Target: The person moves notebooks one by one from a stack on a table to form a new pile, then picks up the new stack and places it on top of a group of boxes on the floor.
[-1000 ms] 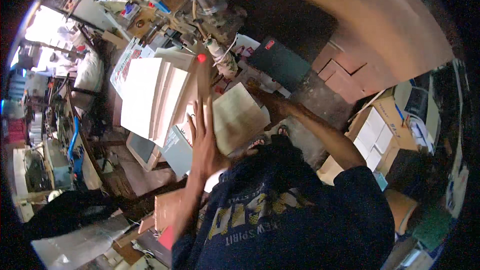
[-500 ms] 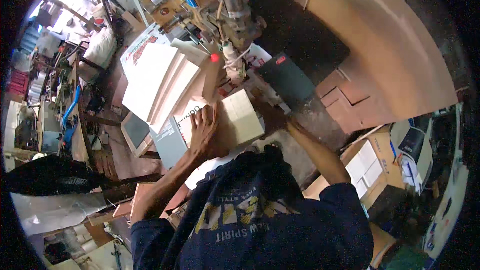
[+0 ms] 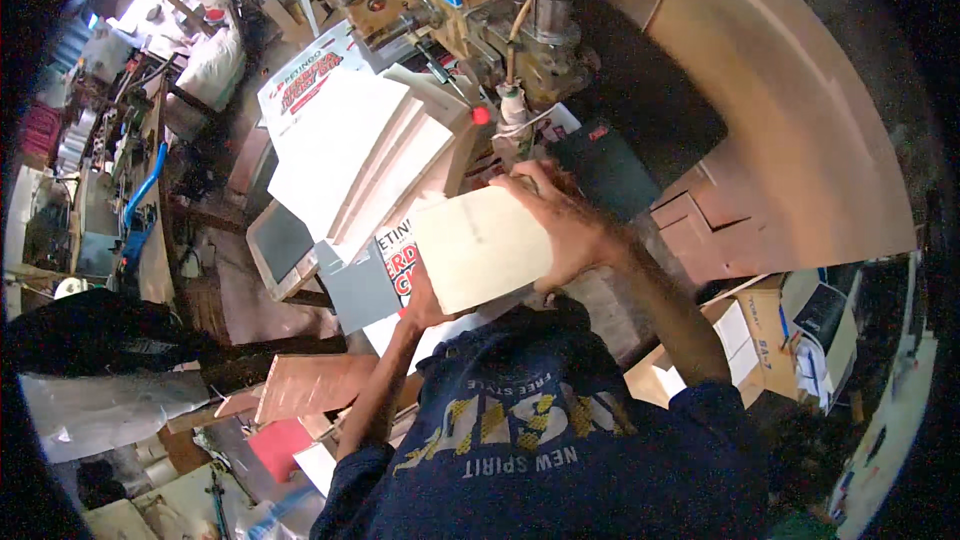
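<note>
I see a pale stack of sheets (image 3: 482, 248) held above the cluttered surface (image 3: 640, 270), just in front of the machine (image 3: 520, 30). My right hand (image 3: 565, 225) clamps its top edge; my left hand (image 3: 425, 295) pinches the lower corner from beneath. White fanned stacks (image 3: 360, 155) lie to the left.

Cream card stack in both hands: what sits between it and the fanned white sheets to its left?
In the head view, a printed red-and-white flat box lies between the cream card stack and the fanned white sheets.
</note>
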### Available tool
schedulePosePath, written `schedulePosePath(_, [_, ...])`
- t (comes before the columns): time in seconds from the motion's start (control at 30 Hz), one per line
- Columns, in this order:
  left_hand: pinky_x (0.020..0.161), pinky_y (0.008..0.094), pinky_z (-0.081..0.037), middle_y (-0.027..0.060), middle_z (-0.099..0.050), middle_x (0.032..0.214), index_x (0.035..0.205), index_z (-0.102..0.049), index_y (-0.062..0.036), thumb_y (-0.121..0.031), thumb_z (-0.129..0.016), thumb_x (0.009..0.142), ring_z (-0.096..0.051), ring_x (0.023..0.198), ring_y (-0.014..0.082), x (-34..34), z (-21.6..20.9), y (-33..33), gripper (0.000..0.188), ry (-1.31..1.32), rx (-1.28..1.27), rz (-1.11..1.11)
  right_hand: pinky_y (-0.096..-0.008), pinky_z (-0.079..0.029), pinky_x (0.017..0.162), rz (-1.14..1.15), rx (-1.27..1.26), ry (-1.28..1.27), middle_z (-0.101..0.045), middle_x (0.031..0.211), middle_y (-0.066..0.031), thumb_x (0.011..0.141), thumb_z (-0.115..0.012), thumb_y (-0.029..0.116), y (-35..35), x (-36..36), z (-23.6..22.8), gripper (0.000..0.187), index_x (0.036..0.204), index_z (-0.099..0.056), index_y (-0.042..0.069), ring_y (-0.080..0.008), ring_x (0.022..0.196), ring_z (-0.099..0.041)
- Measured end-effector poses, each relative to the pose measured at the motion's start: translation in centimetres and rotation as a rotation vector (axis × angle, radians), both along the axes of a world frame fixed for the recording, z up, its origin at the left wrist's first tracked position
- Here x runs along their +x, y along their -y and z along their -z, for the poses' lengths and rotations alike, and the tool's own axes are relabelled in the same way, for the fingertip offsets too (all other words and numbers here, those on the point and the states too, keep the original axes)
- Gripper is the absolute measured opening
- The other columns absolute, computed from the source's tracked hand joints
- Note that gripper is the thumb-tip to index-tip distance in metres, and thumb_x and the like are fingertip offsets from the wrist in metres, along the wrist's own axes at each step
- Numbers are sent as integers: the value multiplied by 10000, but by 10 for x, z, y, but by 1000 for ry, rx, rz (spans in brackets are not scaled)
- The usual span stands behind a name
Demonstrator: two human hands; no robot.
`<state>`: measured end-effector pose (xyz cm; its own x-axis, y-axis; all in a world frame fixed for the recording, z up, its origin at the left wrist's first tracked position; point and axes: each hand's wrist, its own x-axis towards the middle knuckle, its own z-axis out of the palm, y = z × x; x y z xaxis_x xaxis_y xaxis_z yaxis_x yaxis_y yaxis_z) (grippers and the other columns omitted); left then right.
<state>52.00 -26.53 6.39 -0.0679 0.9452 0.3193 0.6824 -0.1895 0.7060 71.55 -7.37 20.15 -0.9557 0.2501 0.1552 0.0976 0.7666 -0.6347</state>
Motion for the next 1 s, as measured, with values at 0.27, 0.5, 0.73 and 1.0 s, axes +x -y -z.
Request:
schedulePosePath(0.27, [1092, 537, -172, 199, -414, 1380, 1335, -464, -82, -390, -717, 666, -311, 1299, 422, -7, 10, 0, 779, -73, -54, 92, -448, -316, 1058, -24, -409, -105, -362, 1313, -223, 446, -867, 278, -23, 23, 22, 1121, 1370, -305, -19, -339, 1238, -376])
schedulePosePath(0.5, [1125, 564, 33, 234, -289, 1460, 1397, -391, -82, -445, -674, 711, -122, 1392, 423, -6, 8, 6, 826, -18, -124, 86, -426, -341, 1035, 120, -724, -48, -422, 1239, -203, 515, -834, 275, -16, 18, 86, 983, 1326, -360, -15, -311, 1177, -426])
schedulePosePath(0.73, [1106, 520, -173, 204, -396, 1385, 1373, -409, -86, -446, -818, 550, -311, 1305, 398, -3, 20, 5, 987, -63, -42, -73, -404, -366, 1011, 216, -829, -52, -481, 1165, -183, 584, -801, 272, -4, 10, 111, 847, 1282, -415, -12, -282, 1115, -476])
schedulePosePath(1.0, [1081, 581, -126, 288, -348, 1359, 1333, -421, -17, -398, -777, 586, -251, 1275, 490, -7, 23, -6, 911, -214, -114, 39, -380, -395, 985, 299, -888, -93, -549, 1079, -160, 663, -764, 269, -5, 20, 104, 695, 1232, -478, -8, -249, 1045, -533])
